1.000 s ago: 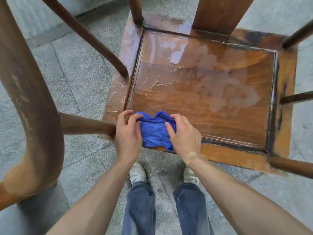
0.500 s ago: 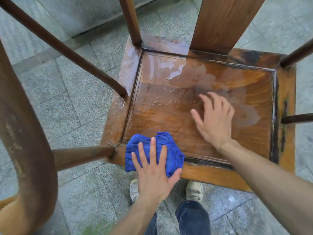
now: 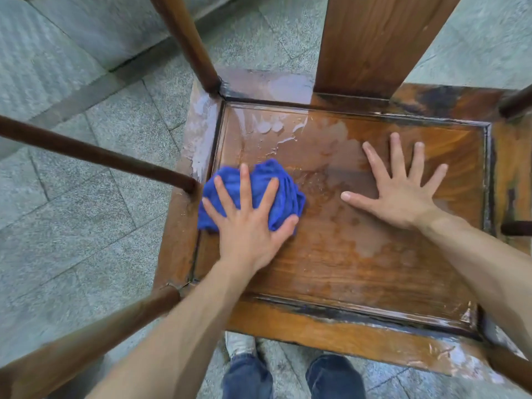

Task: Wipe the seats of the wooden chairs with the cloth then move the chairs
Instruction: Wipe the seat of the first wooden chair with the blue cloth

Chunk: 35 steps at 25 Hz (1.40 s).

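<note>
A wooden chair fills the view from above; its brown seat (image 3: 345,269) is wet, with water pooled toward the far left corner. A crumpled blue cloth (image 3: 279,188) lies on the left part of the seat. My left hand (image 3: 247,223) presses flat on the cloth with fingers spread and straight. My right hand (image 3: 403,191) rests flat on the bare seat to the right, fingers splayed, apart from the cloth.
The chair's backrest slat (image 3: 374,38) rises at the far side. Round armrest rails (image 3: 95,154) cross on the left, with more rail ends at the right edge. Grey stone paving (image 3: 72,226) surrounds the chair. My shoes and jeans (image 3: 334,375) show below the seat's front edge.
My left hand has pushed the cloth from the front left corner up along the left side of the seat. My right hand, which first held the cloth, now lies flat on the seat.
</note>
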### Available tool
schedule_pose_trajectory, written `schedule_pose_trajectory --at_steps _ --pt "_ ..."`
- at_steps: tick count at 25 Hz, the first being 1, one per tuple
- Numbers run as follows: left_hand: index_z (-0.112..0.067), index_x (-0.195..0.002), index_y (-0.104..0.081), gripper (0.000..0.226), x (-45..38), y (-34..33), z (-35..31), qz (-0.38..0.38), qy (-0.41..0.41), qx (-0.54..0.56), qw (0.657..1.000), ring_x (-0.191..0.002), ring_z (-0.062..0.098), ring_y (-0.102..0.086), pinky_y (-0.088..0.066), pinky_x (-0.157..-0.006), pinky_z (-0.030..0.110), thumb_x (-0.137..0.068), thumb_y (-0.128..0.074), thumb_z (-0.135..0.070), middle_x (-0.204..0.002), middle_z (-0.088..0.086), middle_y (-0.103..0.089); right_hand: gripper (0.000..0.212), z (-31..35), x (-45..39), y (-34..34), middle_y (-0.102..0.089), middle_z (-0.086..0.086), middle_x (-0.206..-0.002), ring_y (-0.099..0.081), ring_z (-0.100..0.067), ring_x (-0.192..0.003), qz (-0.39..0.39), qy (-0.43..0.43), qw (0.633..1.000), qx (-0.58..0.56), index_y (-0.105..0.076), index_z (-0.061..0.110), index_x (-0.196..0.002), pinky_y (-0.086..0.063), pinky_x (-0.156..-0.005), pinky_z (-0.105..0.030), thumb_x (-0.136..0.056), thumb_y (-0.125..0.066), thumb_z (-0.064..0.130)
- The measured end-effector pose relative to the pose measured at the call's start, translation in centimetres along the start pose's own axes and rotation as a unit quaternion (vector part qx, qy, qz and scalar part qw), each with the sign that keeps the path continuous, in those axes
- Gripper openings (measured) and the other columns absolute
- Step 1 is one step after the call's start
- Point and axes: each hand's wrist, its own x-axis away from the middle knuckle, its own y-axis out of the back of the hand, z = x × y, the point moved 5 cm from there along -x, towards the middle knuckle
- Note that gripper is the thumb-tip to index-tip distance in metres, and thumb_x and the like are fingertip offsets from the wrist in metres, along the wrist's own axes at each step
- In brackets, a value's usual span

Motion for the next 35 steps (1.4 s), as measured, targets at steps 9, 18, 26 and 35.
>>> schedule_pose_trajectory --at_steps 9,18,26,35 --pt "-0.061 -0.148 0.002 0.073 -20.5 5.2 -4.0 0.095 -0.032 0.006 0.995 -0.146 0.050 0.024 0.012 -0.111 0.075 -0.085 -0.027 -0.083 -0.166 -0.004 0.019 0.106 0.0 0.0 0.7 0.056 0.009 -0.144 0.046 -0.036 -0.137 0.058 0.012 0.998 -0.012 0.038 0.059 -0.132 0.019 -0.109 -0.071 -0.058 -0.027 0.099" --pt "-0.058 -0.150 0.000 0.069 -10.0 2.4 -2.0 0.051 -0.078 0.000 0.996 -0.148 0.047 0.022 0.008 -0.112 0.075 -0.089 -0.027 -0.075 -0.167 -0.005 0.016 0.109 0.1 0.1 0.5 0.049 0.009 -0.151 0.042 -0.035 -0.140 0.049 0.021 0.998 -0.025 0.032 0.060 -0.137 0.019 -0.110 -0.071 -0.059 -0.032 0.099" --pt "-0.043 -0.153 -0.028 0.070 14.7 -2.5 2.7 0.068 -0.042 0.005 0.997 -0.149 0.053 0.002 -0.013 -0.108 0.079 -0.089 -0.034 -0.070 -0.168 0.009 -0.004 0.089 -2.3 2.1 1.7 0.019 0.005 -0.166 0.018 -0.032 -0.152 -0.083 0.000 0.994 -0.075 -0.004 0.052 -0.152 0.010 -0.117 -0.065 -0.076 -0.033 0.090" --pt "-0.042 -0.148 -0.035 0.066 17.8 -4.3 0.1 0.108 -0.063 -0.029 0.992 -0.144 0.062 -0.007 -0.015 -0.102 0.084 -0.088 -0.034 -0.070 -0.164 0.020 -0.018 0.101 -8.9 0.2 2.0 0.035 0.006 -0.160 0.031 -0.031 -0.147 -0.007 -0.077 0.990 -0.118 0.016 0.056 -0.147 0.018 -0.115 -0.061 -0.065 -0.026 0.097"
